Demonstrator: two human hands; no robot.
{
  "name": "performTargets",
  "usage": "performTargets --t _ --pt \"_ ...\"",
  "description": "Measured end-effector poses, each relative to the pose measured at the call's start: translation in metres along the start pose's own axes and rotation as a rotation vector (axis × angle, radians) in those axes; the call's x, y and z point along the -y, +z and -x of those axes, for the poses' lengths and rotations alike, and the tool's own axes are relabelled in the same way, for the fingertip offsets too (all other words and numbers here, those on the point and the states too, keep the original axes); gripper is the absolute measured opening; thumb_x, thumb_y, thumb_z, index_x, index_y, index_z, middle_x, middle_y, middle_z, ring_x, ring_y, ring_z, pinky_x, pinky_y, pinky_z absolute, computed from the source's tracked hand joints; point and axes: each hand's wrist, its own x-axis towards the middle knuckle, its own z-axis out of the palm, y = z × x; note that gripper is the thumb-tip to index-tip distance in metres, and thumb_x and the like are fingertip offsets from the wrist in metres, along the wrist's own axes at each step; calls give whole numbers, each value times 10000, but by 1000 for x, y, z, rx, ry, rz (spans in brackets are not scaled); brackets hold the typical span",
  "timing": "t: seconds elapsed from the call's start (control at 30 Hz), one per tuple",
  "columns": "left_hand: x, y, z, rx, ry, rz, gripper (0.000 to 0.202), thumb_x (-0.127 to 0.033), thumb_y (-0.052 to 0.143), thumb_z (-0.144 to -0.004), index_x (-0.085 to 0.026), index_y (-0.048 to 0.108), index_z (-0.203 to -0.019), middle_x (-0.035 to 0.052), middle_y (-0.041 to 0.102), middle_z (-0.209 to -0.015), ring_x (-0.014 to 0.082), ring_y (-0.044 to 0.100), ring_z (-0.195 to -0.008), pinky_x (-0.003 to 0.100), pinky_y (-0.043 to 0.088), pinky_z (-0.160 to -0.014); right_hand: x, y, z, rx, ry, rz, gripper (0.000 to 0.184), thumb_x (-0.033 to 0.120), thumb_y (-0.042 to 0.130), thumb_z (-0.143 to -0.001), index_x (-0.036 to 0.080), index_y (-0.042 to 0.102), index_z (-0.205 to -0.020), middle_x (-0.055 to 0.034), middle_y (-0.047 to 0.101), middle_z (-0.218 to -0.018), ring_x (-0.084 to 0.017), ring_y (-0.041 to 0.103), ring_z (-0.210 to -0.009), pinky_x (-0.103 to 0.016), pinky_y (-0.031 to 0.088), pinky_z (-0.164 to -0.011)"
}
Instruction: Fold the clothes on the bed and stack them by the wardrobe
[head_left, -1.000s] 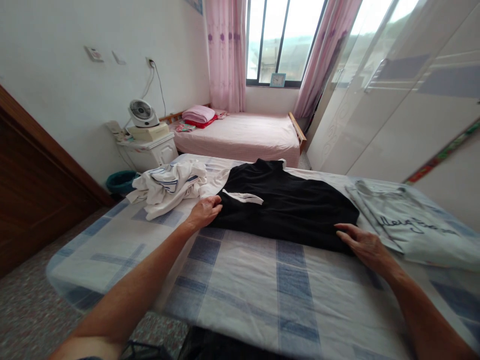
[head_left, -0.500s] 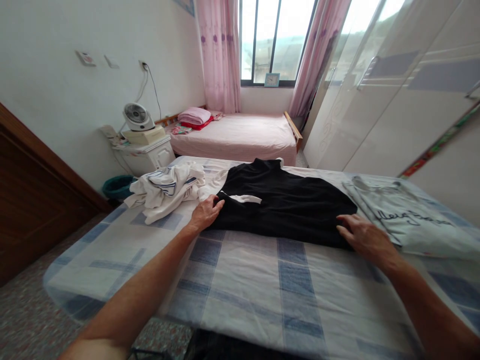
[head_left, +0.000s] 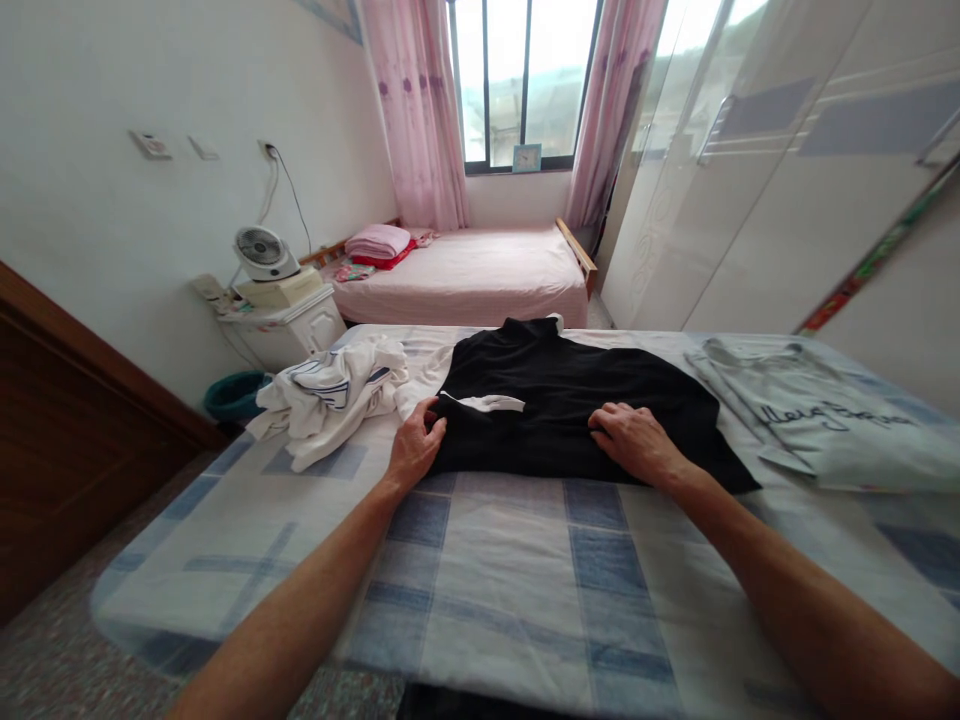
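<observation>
A black shirt (head_left: 555,375) with a white strip (head_left: 491,403) and a white sleeve-like part lies spread on the checked bed cover (head_left: 510,560). My left hand (head_left: 416,445) touches its left edge, thumb and fingers a little apart. Lying on the lower middle of the shirt is my right hand (head_left: 634,440), its fingers loosely stretched over the cloth. A crumpled white garment (head_left: 330,395) with dark stripes rests left of the shirt. To the right, a pale grey-green garment (head_left: 825,410) with dark lettering lies flat.
Beyond the bed stands another bed (head_left: 480,265) with pink sheets and folded bedding (head_left: 379,243). A small fan (head_left: 262,252) sits on a box atop the white bedside cabinet (head_left: 319,325). Beside it is a green bin (head_left: 232,395). White wardrobe doors (head_left: 750,220) line the right.
My right hand has moved left from the shirt's right end to its lower middle, and the right corner of the shirt now shows. My left hand stays at the left edge.
</observation>
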Motion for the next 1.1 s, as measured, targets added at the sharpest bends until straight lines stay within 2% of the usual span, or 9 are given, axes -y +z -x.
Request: performTargets --t 0.07,0.23,0.43,0.6,0.7,0.77,0.87,1.0,1.1 --pt "-2 0 1 -2 47 81 464 -307 524 -813 -174 546 -1257 54 643 -934 156 594 -723 290 479 -742 -6 3 -1 -34 29 -45 211 246 429 -886 202 629 -836 -54 641 -895 -182 586 -839 -300 382 -712" --pt "-2 -1 1 -23 274 197 441 -178 461 -820 -225 576 -1244 42 628 -1087 167 566 -1015 301 412 -961 -14 1 -3 -185 58 -119 211 274 412 -904 195 600 -847 -53 632 -883 -183 587 -834 -299 393 -742" --pt "4 0 -1 54 224 191 401 -200 490 -810 -195 616 -1191 57 638 -1103 189 579 -1047 336 418 -989 -20 9 4 -79 -30 -168 156 326 522 -845 207 621 -825 -44 631 -900 -193 571 -855 -317 405 -756" --pt "3 1 0 27 257 157 443 -122 422 -792 -201 633 -1173 45 576 -1264 192 506 -1202 345 339 -1091 -21 12 2 -235 20 -128 180 287 468 -879 192 610 -822 -67 634 -897 -215 559 -885 -347 398 -767" --pt "2 3 1 3 208 65 463 -102 427 -773 -186 627 -1183 54 556 -1308 205 495 -1228 362 329 -1106 -18 10 2 -303 88 -59 156 243 480 -864 182 618 -825 -89 643 -908 -245 561 -909 -383 397 -775" --pt "3 4 0 9 171 4 444 -115 451 -770 -172 634 -1170 70 579 -1281 214 516 -1208 368 346 -1097 -12 6 4 -323 42 -102 158 223 474 -866 180 626 -876 -94 650 -975 -241 565 -952 -382 408 -801" --pt "4 4 -2 22 178 -34 410 -158 476 -789 -165 632 -1168 80 595 -1263 216 529 -1196 369 363 -1086 9 -2 8 -351 -152 -199 241 250 440 -903 200 612 -1064 -79 614 -1187 -222 508 -1146 -379 380 -939" --pt "5 5 -2 13 182 -62 416 -166 484 -794 -169 613 -1190 75 594 -1267 213 530 -1196 362 380 -1074 38 5 10 -200 -362 -217 432 346 423 -921 238 468 -1336 -51 414 -1446 -220 287 -1364 -414 281 -1069" --pt "4 5 -1 6 164 -78 413 -148 488 -790 -141 614 -1183 95 597 -1259 213 539 -1184 351 384 -1070 42 22 6 -27 -323 -227 521 441 387 -920 228 403 -1396 -67 370 -1470 -226 290 -1367 -443 270 -1086"
